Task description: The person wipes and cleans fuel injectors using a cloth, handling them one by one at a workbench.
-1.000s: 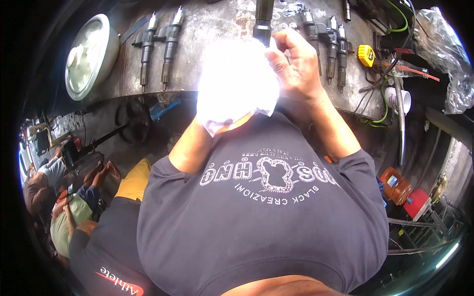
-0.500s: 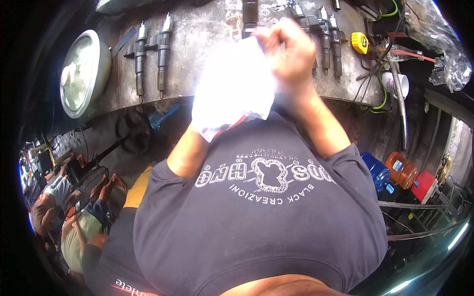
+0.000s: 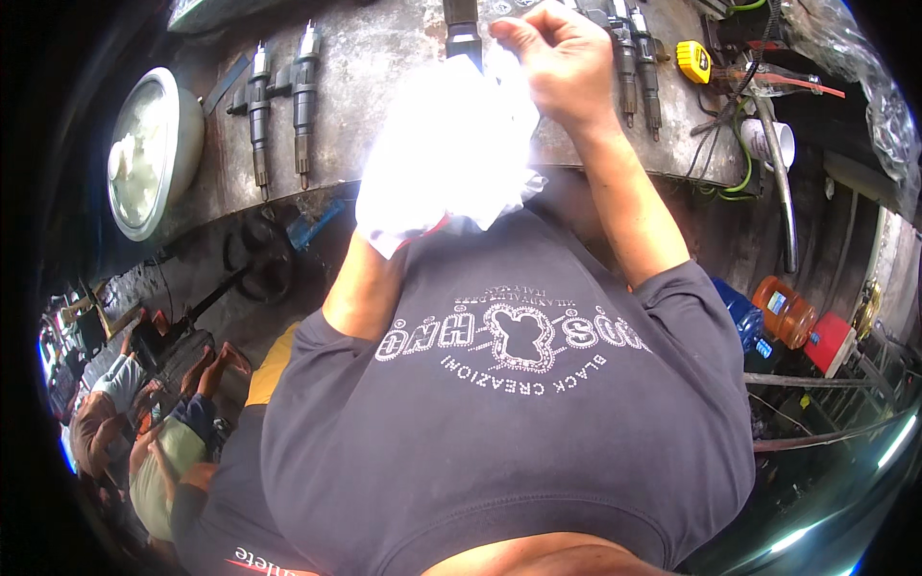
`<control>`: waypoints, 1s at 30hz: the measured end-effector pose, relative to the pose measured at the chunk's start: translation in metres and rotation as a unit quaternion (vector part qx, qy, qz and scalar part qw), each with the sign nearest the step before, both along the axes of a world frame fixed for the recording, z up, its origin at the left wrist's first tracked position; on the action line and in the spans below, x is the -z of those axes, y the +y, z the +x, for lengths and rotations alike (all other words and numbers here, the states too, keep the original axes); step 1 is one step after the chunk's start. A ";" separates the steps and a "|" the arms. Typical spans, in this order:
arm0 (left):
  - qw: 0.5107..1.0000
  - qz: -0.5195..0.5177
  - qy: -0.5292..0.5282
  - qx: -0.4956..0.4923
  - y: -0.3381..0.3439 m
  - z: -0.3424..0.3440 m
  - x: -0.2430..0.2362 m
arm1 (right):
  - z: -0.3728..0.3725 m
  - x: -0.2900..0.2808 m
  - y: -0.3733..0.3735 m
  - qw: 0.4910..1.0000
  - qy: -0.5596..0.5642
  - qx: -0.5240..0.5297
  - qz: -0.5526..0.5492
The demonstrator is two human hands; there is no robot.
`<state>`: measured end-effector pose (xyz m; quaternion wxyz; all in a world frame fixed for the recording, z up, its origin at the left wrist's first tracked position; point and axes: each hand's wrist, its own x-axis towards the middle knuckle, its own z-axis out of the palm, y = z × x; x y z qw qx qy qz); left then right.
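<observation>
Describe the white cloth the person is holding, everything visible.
The white cloth is a crumpled rag, overexposed in bright light so its weave cannot be made out. A thin red edge shows at its lower rim. It hangs over the edge of the grey workbench, draped over the left hand, which it hides. The right hand pinches its top corner, beside a dark metal part.

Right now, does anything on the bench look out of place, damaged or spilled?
Nothing stands out. The right hand pinches a white cloth over the grey bench; the left hand is hidden under it. Two injectors lie side by side, and a yellow tape measure sits at the right.
</observation>
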<state>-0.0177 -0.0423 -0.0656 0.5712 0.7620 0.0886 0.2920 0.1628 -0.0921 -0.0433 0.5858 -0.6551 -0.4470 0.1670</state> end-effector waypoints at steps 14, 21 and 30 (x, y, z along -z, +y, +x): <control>0.793 -0.572 -0.165 0.129 -0.001 0.002 -0.004 | 0.019 -0.030 -0.089 0.848 0.429 -0.274 0.148; 0.987 -0.149 0.039 -0.040 0.010 -0.023 0.042 | -0.004 -0.061 -0.053 0.989 -0.062 -0.124 -0.044; 0.990 -0.126 0.043 -0.050 -0.002 -0.022 0.019 | -0.022 -0.017 -0.062 0.977 -0.034 -0.189 -0.096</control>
